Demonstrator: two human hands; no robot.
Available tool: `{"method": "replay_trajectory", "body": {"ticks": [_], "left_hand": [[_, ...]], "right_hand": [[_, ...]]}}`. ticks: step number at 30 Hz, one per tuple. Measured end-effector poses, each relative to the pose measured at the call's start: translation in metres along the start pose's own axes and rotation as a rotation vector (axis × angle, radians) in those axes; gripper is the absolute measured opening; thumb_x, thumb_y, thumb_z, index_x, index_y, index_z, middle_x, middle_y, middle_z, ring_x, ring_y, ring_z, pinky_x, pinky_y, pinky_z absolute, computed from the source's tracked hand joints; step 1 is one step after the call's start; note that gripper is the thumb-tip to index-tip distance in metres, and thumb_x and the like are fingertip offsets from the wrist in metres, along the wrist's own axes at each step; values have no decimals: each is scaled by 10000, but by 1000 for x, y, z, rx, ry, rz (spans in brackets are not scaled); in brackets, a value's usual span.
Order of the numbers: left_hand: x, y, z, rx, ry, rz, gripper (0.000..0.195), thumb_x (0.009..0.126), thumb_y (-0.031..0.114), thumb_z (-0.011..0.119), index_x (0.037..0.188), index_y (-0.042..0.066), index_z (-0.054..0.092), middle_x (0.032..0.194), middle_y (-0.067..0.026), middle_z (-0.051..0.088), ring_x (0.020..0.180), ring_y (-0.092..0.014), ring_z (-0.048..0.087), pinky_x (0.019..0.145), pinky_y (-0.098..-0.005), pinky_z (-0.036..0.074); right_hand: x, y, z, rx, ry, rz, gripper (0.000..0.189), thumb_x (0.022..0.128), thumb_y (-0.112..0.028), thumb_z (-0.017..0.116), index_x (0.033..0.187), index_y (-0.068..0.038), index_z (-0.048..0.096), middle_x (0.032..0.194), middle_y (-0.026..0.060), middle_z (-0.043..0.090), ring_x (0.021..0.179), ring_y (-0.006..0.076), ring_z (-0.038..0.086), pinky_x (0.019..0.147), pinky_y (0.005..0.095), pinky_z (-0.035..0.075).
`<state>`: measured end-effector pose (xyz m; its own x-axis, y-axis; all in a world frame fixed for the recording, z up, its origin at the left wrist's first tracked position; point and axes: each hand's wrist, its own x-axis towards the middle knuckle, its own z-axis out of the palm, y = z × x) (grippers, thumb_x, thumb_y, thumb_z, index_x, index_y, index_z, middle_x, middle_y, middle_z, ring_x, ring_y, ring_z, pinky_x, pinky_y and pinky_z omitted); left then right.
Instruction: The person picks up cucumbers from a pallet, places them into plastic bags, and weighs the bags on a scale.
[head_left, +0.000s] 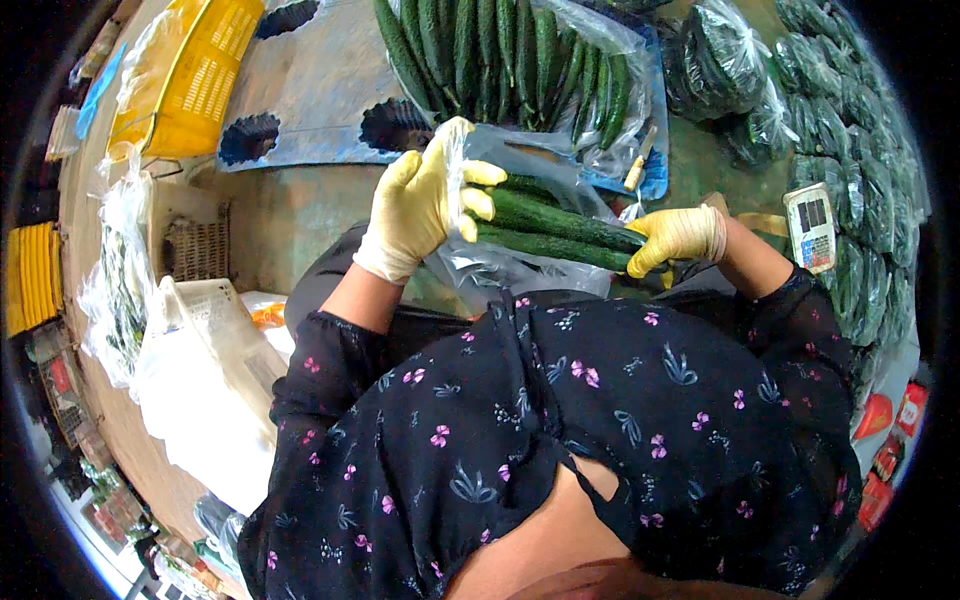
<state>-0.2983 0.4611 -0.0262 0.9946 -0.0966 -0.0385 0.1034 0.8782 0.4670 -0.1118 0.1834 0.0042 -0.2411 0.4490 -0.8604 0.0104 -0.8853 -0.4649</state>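
Several long green cucumbers (559, 225) lie side by side across my lap, partly inside a clear plastic bag (517, 274). My left hand (424, 199), in a pale yellow glove, is at the bag's side, its fingers spread and gathering some of the clear film between thumb and fingers. My right hand (671, 236), gloved alike, grips the right ends of the cucumbers. Beyond them, a row of loose cucumbers (495, 60) rests on plastic sheeting over a blue pallet (315, 135). A knife with a pale handle (636, 172) lies at the pallet's right corner.
Bagged cucumbers (862, 150) are stacked along the right, with more bags (712, 60) beyond the pallet. A weighing scale or calculator-like device (811, 229) stands near my right arm. At left are a yellow crate (199, 82), a pale crate (225, 330) and clear plastic film (120, 277).
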Motion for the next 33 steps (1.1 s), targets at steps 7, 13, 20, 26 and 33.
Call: {"method": "replay_trajectory", "body": {"ticks": [7, 13, 20, 26, 33], "left_hand": [[-4, -20, 7, -168, -88, -72, 680, 840, 405, 564, 1383, 200, 210, 1127, -275, 499, 879, -379, 605, 618, -439, 557], [-1, -27, 19, -13, -7, -134, 797, 783, 467, 588, 1406, 186, 177, 1116, -249, 522, 830, -345, 620, 580, -407, 555], [-5, -15, 14, 10, 36, -35, 861, 750, 542, 598, 1394, 163, 170, 1078, -219, 543, 796, -315, 624, 539, -354, 550], [-15, -17, 18, 66, -50, -189, 986, 705, 569, 627, 1436, 168, 100, 1027, -253, 550, 703, -268, 619, 537, -320, 517], [-3, -8, 9, -39, 32, -2, 886, 725, 461, 631, 1405, 106, 189, 925, -232, 587, 592, -259, 595, 500, -310, 509]], "right_hand": [[-46, 31, 22, 753, 116, 57, 324, 837, -287, 604, 1006, -11, 598, 775, 0, 618, 626, 88, 587, 500, 261, 536], [11, -17, 77, 1026, 488, -21, 426, 872, -463, 523, 941, -54, 620, 737, 5, 610, 682, 123, 584, 565, 263, 459], [146, -60, 19, 438, -66, -120, 417, 909, -478, 401, 602, -196, 412, 540, -77, 378, 435, 107, 351, 417, 249, 278], [97, -57, -68, 59, -128, -571, 206, 836, -158, 543, 984, -49, 636, 805, 46, 602, 608, 117, 540, 541, 264, 477], [203, -21, -180, 668, 867, -276, 244, 758, -231, 683, 897, -46, 605, 821, 83, 601, 672, 195, 561, 540, 343, 472]]}}
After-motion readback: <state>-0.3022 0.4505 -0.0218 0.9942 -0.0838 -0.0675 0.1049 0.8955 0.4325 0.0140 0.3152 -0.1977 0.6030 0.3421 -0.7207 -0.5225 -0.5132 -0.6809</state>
